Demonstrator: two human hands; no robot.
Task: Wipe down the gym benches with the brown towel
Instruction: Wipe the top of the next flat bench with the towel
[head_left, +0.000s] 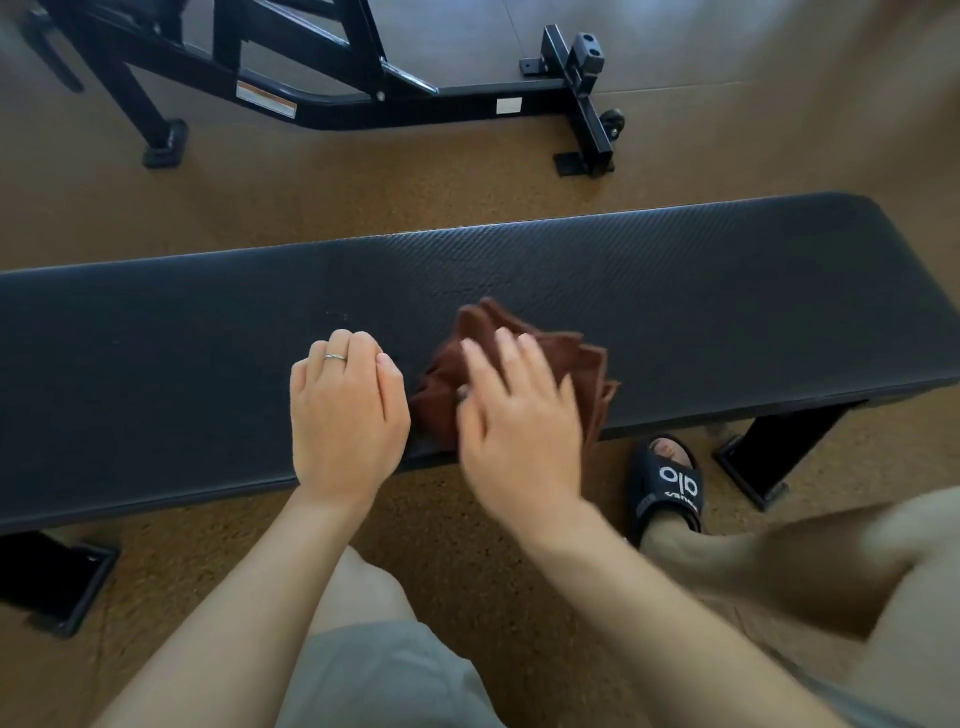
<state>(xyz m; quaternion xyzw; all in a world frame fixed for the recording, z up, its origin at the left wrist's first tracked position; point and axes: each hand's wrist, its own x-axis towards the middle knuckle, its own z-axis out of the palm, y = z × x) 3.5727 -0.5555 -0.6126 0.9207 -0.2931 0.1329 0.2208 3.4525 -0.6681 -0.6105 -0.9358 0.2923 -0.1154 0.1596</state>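
A long black padded gym bench (675, 291) runs across the view from left to right. A crumpled brown towel (566, 358) lies on its near half, just right of centre. My right hand (514, 415) is over the towel with its fingers spread and fairly straight, blurred by motion. My left hand (345, 410), with a ring on one finger, rests on the bench pad just left of the towel, its fingers curled under and holding nothing.
A black steel frame of another bench or machine (363, 98) stands on the brown speckled floor behind the bench. The bench's black feet (763, 467) stick out toward me. My foot in a black slide sandal (667, 483) stands under the bench's right part.
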